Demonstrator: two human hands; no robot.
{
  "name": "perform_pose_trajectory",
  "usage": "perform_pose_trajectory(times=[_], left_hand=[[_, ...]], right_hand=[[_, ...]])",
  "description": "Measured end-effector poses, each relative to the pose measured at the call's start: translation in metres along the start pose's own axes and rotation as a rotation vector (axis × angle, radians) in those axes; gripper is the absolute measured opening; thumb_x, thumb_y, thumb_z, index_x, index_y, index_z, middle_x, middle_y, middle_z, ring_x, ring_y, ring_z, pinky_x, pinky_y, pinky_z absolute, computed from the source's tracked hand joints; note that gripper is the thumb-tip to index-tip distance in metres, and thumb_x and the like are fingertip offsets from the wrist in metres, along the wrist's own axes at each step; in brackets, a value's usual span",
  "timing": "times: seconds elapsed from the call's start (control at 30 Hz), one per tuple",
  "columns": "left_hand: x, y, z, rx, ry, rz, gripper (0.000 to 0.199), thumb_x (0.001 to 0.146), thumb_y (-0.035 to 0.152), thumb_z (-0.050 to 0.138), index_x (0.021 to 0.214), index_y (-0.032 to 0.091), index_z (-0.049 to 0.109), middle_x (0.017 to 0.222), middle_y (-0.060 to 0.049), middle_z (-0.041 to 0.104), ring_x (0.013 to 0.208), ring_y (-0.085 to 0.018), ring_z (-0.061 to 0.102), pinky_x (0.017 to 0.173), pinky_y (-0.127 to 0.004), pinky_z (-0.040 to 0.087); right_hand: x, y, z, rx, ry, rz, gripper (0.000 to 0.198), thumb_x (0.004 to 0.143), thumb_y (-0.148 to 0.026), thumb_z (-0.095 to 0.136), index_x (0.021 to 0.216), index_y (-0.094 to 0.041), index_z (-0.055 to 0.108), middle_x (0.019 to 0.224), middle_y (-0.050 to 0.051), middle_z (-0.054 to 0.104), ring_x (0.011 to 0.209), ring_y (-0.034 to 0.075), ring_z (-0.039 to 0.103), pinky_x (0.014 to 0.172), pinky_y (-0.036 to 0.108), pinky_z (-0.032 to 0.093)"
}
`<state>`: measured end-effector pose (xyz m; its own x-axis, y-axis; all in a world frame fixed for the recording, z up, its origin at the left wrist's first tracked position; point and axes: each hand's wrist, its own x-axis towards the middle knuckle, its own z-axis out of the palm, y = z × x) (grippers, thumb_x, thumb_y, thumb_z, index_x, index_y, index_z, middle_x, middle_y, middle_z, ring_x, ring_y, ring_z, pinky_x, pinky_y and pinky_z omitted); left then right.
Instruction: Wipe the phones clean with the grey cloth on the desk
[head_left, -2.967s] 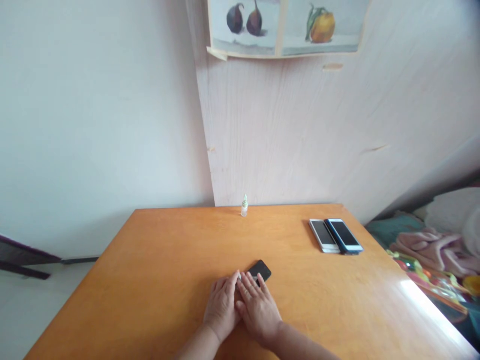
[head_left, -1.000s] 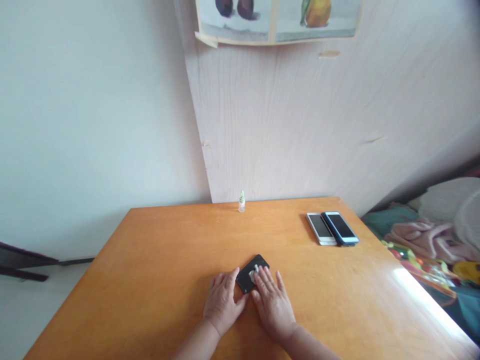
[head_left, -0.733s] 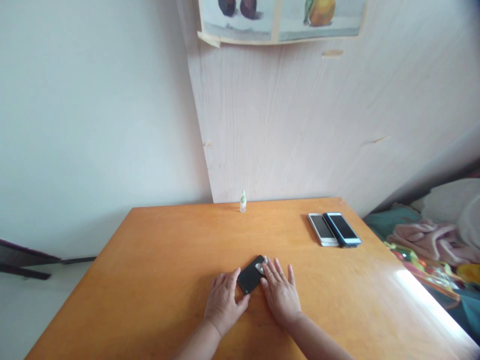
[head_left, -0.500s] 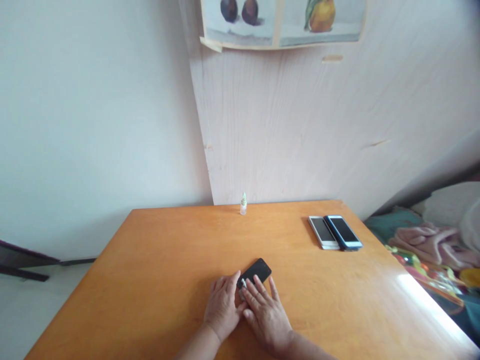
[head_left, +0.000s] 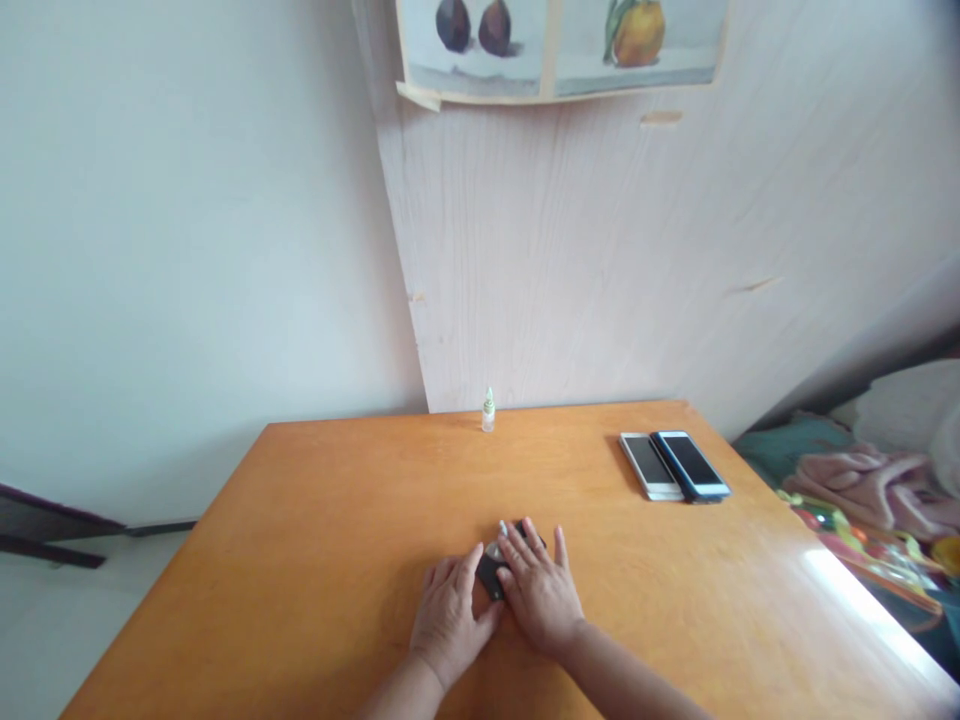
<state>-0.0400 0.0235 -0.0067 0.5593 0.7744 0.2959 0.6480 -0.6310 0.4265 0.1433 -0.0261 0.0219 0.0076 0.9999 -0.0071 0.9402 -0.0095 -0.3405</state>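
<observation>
A black phone (head_left: pixel 491 577) lies flat at an angle on the table, partly covered by my hands. My left hand (head_left: pixel 451 612) steadies its near left end, with the thumb and forefinger at the edges. Across the screen lies my right hand (head_left: pixel 541 590), its fingers pressing down a small whitish wipe or tissue (head_left: pixel 494 550). Only a little of that wipe shows past the fingertips, so its kind is not certain.
A small clear dropper bottle (head_left: pixel 488 412) stands at the back edge of the wooden table (head_left: pixel 337 520). A white phone (head_left: pixel 651 466) and a phone in a dark blue case (head_left: pixel 691 465) lie side by side at the right. Beyond the right edge are cloths (head_left: pixel 870 490).
My right hand has slid up and away along the phone with the whitish wipe, baring the near end of the screen. My left hand stays at the phone's edge.
</observation>
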Motion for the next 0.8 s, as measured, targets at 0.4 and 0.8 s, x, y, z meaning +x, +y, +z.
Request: perform_pose_trajectory(times=[0.4, 0.8], left_hand=[[0.0, 0.002, -0.001, 0.041, -0.012, 0.025, 0.072, 0.076, 0.028, 0.071, 0.14, 0.021, 0.04, 0.118, -0.01, 0.065, 0.104, -0.03, 0.06, 0.092, -0.048, 0.047], [0.002, 0.001, -0.002, 0.07, 0.002, 0.035, 0.073, 0.074, 0.03, 0.073, 0.14, 0.02, 0.042, 0.115, -0.009, 0.066, 0.103, -0.029, 0.06, 0.09, -0.045, 0.048]], right_hand=[[-0.048, 0.026, 0.021, -0.063, 0.122, -0.091, 0.048, 0.101, -0.034, 0.041, 0.148, -0.032, 0.042, 0.152, 0.003, 0.045, 0.146, 0.028, 0.03, 0.117, 0.064, -0.004], [-0.003, 0.064, -0.009, 0.423, 0.197, 0.495, 0.025, 0.093, -0.04, 0.044, 0.098, -0.023, 0.061, 0.077, 0.0, 0.071, 0.069, 0.017, 0.067, 0.059, 0.024, 0.045]])
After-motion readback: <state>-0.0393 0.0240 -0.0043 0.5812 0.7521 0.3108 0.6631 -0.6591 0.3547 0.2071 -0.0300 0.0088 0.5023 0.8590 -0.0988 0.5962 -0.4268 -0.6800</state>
